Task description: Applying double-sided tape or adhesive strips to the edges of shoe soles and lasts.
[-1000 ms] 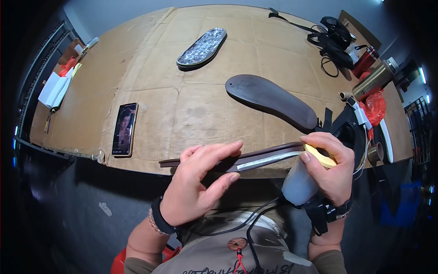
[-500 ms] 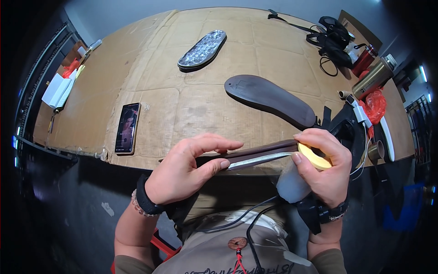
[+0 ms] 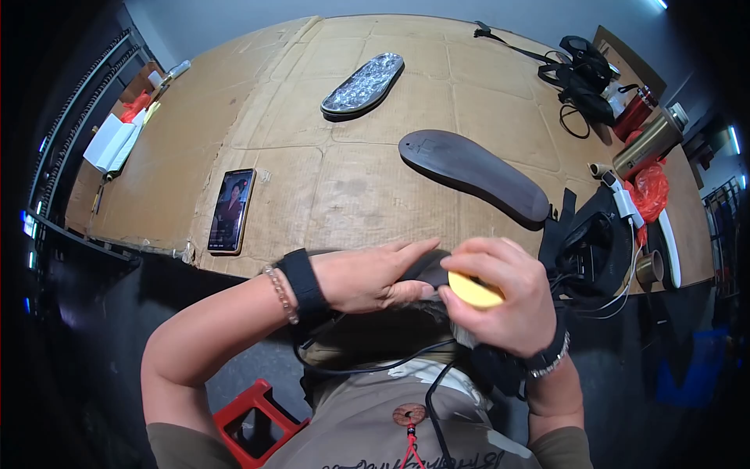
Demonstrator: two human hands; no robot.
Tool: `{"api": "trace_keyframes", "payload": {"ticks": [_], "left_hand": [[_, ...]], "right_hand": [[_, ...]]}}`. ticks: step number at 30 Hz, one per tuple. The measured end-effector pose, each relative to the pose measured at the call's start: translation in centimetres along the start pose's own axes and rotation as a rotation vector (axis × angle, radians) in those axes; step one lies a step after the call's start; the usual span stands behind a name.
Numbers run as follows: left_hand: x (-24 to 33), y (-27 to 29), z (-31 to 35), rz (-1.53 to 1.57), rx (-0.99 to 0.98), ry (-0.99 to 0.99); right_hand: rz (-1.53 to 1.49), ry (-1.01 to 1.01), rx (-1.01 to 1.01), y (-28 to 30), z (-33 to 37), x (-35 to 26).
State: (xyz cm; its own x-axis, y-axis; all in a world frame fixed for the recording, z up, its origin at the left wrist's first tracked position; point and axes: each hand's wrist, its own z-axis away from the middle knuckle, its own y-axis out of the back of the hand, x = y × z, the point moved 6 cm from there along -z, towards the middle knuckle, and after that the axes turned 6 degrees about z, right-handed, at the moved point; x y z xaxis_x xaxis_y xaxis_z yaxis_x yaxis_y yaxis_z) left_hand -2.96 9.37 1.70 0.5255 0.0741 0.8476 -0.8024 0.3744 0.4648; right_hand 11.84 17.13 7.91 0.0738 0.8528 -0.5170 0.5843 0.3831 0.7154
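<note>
My right hand (image 3: 512, 289) grips a roll of yellow tape (image 3: 476, 294) between thumb and fingers. Against it, my left hand (image 3: 367, 275) holds a dark sole-shaped piece (image 3: 426, 270) by its edge, thumb below and fingers above. Most of that piece is hidden behind my hands, and some pale material hangs beneath them. Beyond my hands lies a dark brown foot-shaped sole (image 3: 473, 173) on the cardboard-covered table (image 3: 336, 195). Farther back rests a similar sole-shaped piece (image 3: 363, 84) with a shiny, wrinkled silvery top.
A phone (image 3: 232, 211) with its screen lit lies at left. On the right are a black bag (image 3: 590, 234), a white cable, a red plastic bag (image 3: 650, 191), a gold flask (image 3: 650, 142), a red bottle (image 3: 633, 113) and black straps. A red stool (image 3: 254, 414) stands below.
Both hands have come closer together, the right moving left with the tape. The sole-shaped piece has turned, and the pale strip along its side no longer shows. The view has shifted slightly.
</note>
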Motion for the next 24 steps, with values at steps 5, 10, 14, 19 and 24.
{"api": "trace_keyframes", "payload": {"ticks": [5,10,14,19,24], "left_hand": [[-3.2,-0.1,-1.0,-0.299,0.076,0.072],[-3.5,1.5,-0.3,-0.285,0.093,0.133],[-3.0,1.3,1.1,-0.512,0.023,0.212],[-2.7,1.4,1.2,-0.491,0.103,0.082],[0.4,1.4,2.0,-0.081,0.049,-0.034]], "right_hand": [[-0.030,-0.110,-0.005,-2.5,0.7,3.5],[-0.012,-0.216,0.044,-2.4,1.3,4.1],[-0.011,-0.240,0.054,-2.3,1.3,4.3],[0.037,-0.243,0.068,-1.5,1.5,3.8],[0.101,-0.187,0.192,2.5,1.6,2.7]]}}
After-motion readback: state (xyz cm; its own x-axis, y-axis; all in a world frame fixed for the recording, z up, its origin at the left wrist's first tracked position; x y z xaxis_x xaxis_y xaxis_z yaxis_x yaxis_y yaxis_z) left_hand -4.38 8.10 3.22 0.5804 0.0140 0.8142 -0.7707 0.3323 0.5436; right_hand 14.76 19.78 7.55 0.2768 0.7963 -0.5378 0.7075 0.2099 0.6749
